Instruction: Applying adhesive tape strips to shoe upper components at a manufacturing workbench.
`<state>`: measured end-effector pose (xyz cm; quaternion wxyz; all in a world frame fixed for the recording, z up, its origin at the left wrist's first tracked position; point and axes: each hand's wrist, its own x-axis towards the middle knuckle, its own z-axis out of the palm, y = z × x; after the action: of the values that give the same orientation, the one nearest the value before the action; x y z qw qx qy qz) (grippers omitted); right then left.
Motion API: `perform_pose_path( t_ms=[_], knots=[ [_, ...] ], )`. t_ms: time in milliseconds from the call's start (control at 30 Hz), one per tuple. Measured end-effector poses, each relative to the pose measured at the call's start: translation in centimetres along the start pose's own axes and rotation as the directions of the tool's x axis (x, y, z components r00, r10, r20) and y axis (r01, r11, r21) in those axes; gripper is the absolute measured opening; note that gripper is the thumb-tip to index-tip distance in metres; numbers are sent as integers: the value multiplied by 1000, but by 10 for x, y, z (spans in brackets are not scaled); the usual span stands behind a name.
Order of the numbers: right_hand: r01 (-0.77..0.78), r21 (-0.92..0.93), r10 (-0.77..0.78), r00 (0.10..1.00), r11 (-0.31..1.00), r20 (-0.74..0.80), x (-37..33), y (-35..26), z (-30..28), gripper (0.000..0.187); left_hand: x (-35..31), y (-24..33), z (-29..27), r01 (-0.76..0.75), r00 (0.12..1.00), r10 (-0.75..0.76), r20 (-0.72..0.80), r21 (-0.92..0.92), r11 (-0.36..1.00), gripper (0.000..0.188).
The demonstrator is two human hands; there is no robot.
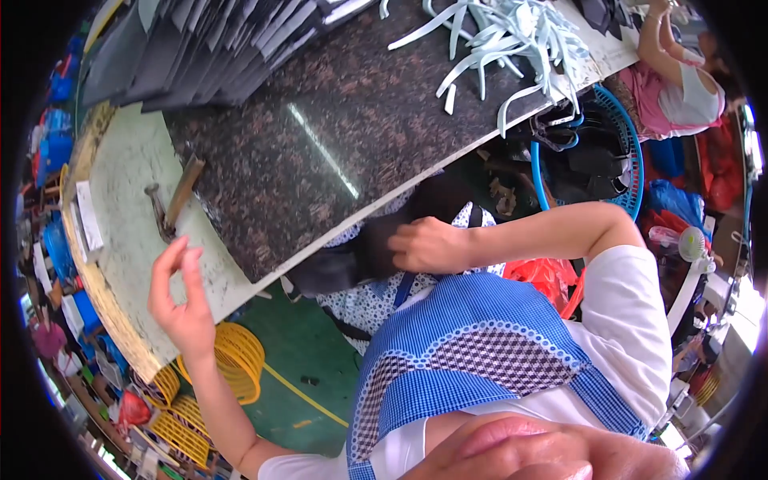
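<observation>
Blue apron [472, 352] sits foremost. Left hand [184, 300] opens loosely near a wooden-handled tool [185, 192]; right hand [432, 244] curls against dark material [376, 246], grip unclear.

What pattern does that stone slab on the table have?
The stone slab is speckled dark brown and black, seen in the head view.

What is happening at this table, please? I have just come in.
A person in a blue checked apron is working at a dark speckled slab. The right hand is curled at a dark piece over the lap; whether it grips it is unclear. The left hand is raised near a hammer-like tool, with nothing clearly visible in its fingers. Dark sheets and pale strips lie on the slab's far side.
</observation>
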<state>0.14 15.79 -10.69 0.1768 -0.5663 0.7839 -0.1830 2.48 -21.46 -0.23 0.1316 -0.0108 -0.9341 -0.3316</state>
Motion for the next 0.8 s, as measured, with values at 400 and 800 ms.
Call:
perform_pose_path(
  t_ms=[400,800],
  knots=[
    [-446,-128,241,678,886,-694,-32,120,-163,27,258,114,45,-588,706,681,-191,378,715,49],
    [307,858,739,440,411,-511,-56,214,-231,20,233,123,-13,-521,426,860,-279,702,486,17]
  ],
)
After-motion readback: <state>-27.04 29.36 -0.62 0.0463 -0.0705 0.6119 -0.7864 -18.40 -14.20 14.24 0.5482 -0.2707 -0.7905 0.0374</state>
